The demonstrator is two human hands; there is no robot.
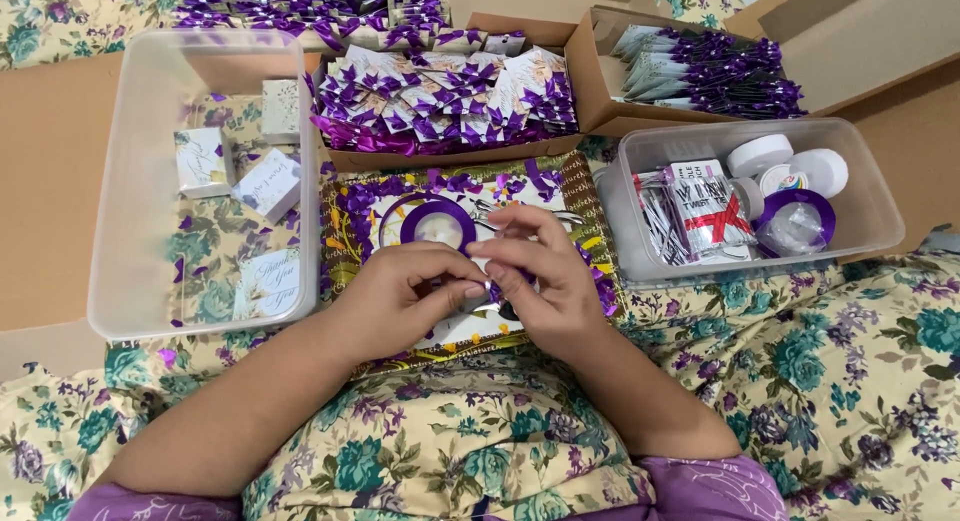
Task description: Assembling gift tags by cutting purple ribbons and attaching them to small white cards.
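Head view, near to far. The left hand [405, 291] and right hand [540, 276] meet over a patterned tray [585, 196] on the floral cloth [840, 381], fingertips pinched together on a small purple ribbon piece [497, 278]; the piece is mostly hidden between the fingers, so its exact shape cannot be told. Just beyond the hands, on the tray, lies a purple ribbon spool [437, 224] among ribbon offcuts. To the left stands a clear plastic bin [130, 181] holding small white gift boxes [203, 162]. To the right, a second clear bin [870, 196] holds white tape rolls [760, 154], a packet of twist ties [705, 206] and another purple spool [795, 221]. Farthest, a cardboard box [450, 158] holds finished purple bows [440, 106], and another cardboard box [590, 81] holds ribbon-tied items [710, 76].
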